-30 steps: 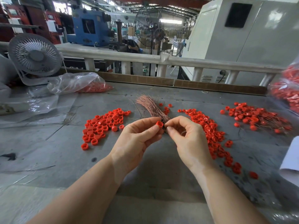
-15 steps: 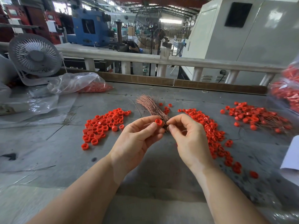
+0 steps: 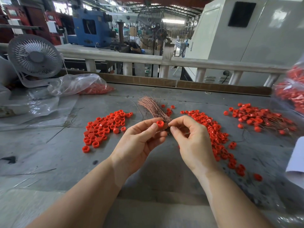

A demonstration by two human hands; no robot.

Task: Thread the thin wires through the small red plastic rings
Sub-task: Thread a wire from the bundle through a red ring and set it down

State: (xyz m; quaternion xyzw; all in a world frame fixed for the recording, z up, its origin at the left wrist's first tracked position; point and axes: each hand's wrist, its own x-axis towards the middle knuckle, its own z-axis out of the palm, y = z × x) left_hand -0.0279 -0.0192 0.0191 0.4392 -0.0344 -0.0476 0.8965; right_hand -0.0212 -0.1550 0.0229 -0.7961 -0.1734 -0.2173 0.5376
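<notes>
The left hand point(image 3: 139, 142) pinches one red ring point(image 3: 160, 124) between thumb and forefinger, above the middle of the table point(image 3: 49, 153). The right hand point(image 3: 192, 139) has fingers curled, pinching at the near end of the copper wire bundle point(image 3: 153, 107); a single wire is too fine to make out. The fine tip could miss the hole or bend, or the ring could slip. Loose rings point(image 3: 103, 127) lie left; a second heap point(image 3: 215, 134) crowds the right wrist, and threaded rings point(image 3: 256, 117) lie near the right edge.

right hand point(image 3: 192, 140): fingertips eased back off red ring point(image 3: 160, 123), small gap now
left hand point(image 3: 139, 142): ring tipped, opening up
</notes>
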